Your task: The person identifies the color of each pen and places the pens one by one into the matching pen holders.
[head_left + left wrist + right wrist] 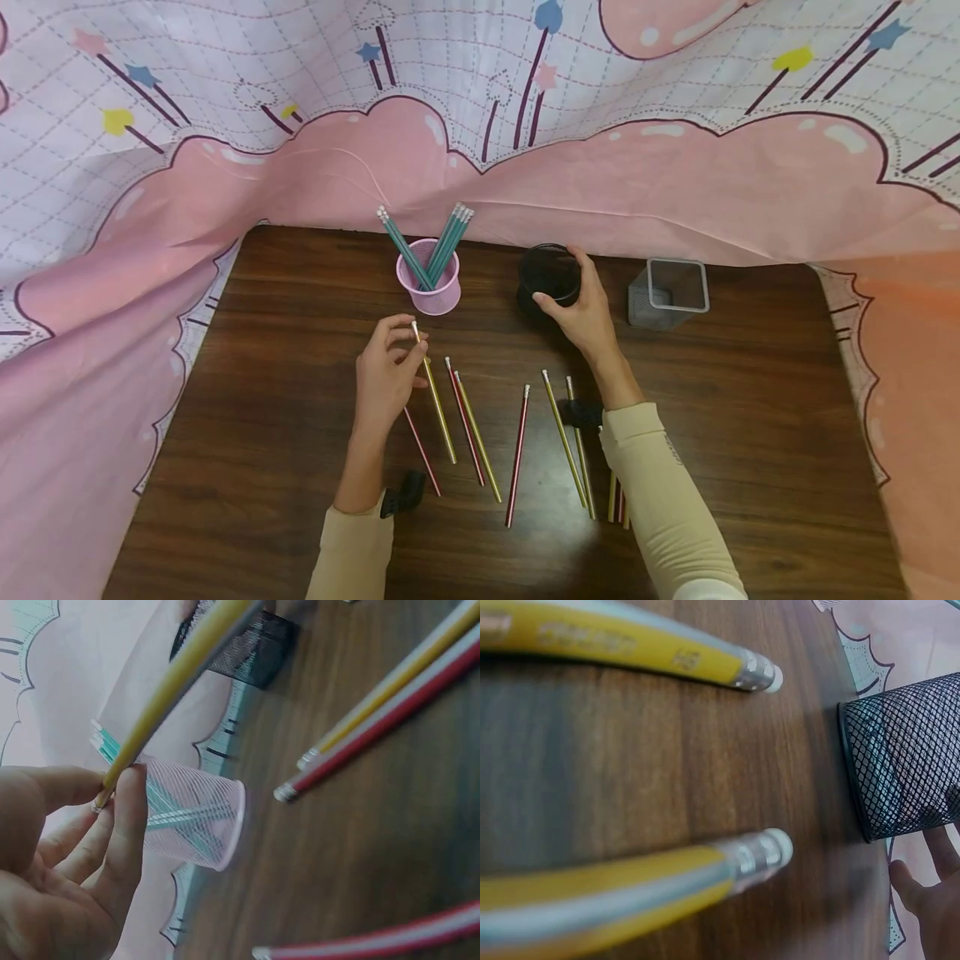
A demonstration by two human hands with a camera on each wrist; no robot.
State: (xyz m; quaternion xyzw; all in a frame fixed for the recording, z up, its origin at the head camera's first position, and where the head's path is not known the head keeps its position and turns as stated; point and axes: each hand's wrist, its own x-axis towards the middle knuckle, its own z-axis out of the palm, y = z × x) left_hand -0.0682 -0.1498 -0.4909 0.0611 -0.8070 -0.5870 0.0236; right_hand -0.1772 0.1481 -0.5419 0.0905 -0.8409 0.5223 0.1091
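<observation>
My left hand (386, 371) pinches a yellow pencil (440, 412) between thumb and fingers near its eraser end; the shaft slants down toward the front of the table. In the left wrist view the pencil (172, 682) crosses before a pink mesh cup (225, 847). That cup (438, 302) holds several teal pencils (450, 242), erasers up. My right hand (587, 317) grips a round black mesh cup (551, 271) by its right side, thumb at the front and fingers behind. In the right wrist view the black cup (907, 757) stands beyond two yellow pencils (652, 645).
A grey square mesh cup (667, 292) stands right of the black one. Loose red pencils (517, 454) and yellow pencils (480, 437) lie across the wooden table (247, 400). More pencils lie partly under my right forearm. A pink patterned cloth (525, 187) hangs behind the table.
</observation>
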